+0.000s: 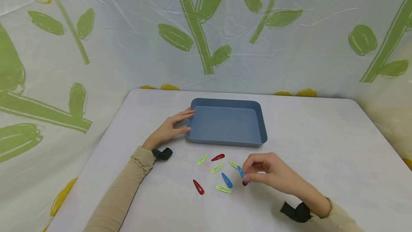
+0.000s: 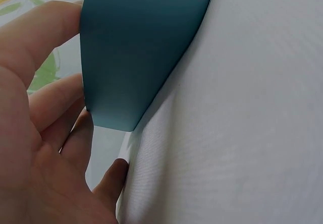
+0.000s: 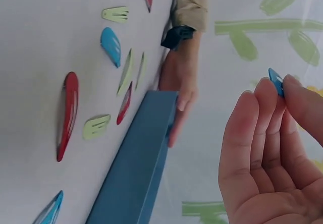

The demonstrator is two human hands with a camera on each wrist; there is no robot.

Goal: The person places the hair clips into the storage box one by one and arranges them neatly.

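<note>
My right hand (image 1: 271,174) pinches a blue snap hair clip (image 3: 275,81) between thumb and fingertips, above the scattered clips. Just under those fingers, a red clip (image 1: 245,183) is mostly covered in the head view. At the far side of the table, my left hand (image 1: 168,128) rests against the left end of a blue-grey tray (image 1: 225,142), fingers extended with their tips at the rim. In the left wrist view the thumb and fingers touch the edge of the tray wall (image 2: 141,47). No clips lie inside the tray.
Between the tray and the table's near side lie several green clips (image 1: 217,168), another blue clip (image 1: 226,180), and red clips (image 1: 198,187) to the left and near the tray. A flowered curtain (image 1: 128,46) hangs behind the white table (image 1: 322,135).
</note>
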